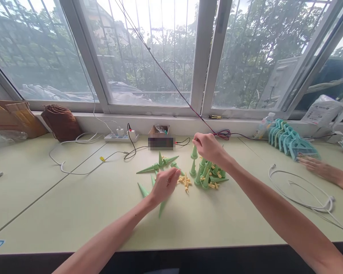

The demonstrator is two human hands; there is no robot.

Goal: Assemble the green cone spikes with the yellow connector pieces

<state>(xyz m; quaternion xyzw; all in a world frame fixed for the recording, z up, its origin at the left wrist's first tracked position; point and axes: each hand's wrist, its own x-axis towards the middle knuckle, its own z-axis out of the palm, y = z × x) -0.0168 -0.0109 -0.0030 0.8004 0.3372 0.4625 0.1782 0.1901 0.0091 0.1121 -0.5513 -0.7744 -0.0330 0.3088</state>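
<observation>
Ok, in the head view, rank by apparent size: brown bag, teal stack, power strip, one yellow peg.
1. brown bag and teal stack: about alike, unranked
2. power strip
3. yellow peg, smallest though nearer the camera

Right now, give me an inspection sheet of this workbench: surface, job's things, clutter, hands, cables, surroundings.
surface: pale green table, seamed panels.
job's things: green spikes, some flat, some upright in a cluster; small yellow pieces between them.
clutter: brown bag, cardboard box, teal hangers, another person's hand by them.
hands: left hand curled over flat spikes; right hand at the tip of an upright spike; grips unclear.
cables: white cable, power strip, red-black wire running to the window.
surroundings: barred windows, trees outside.
</observation>
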